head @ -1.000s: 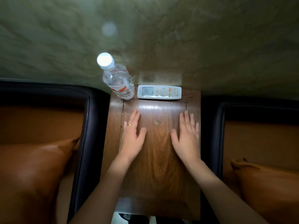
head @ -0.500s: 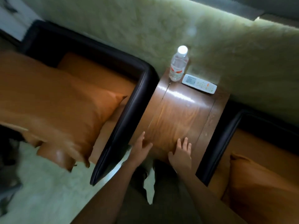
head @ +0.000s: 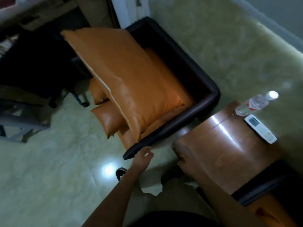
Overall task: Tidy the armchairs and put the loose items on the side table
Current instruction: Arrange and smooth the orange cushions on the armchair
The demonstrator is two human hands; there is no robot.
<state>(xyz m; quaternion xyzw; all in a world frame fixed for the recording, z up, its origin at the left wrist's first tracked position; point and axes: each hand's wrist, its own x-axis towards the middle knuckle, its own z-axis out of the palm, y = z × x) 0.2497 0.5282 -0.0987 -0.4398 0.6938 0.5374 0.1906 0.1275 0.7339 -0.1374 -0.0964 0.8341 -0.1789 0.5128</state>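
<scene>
Our left hand [head: 143, 157] and right hand [head: 184, 164] are bare, and so are our arms [head: 114, 194]. We wear pale clothes [head: 172, 199] and a dark shoe [head: 120, 173] with some white on it.

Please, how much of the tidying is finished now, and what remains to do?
Done: the water bottle and the remote are on the side table. In hand: the left hand hovers empty by the armchair, the right hand sits at the table's near corner. Left: the large cushion and small cushion lie askew, overhanging the seat front.
</scene>
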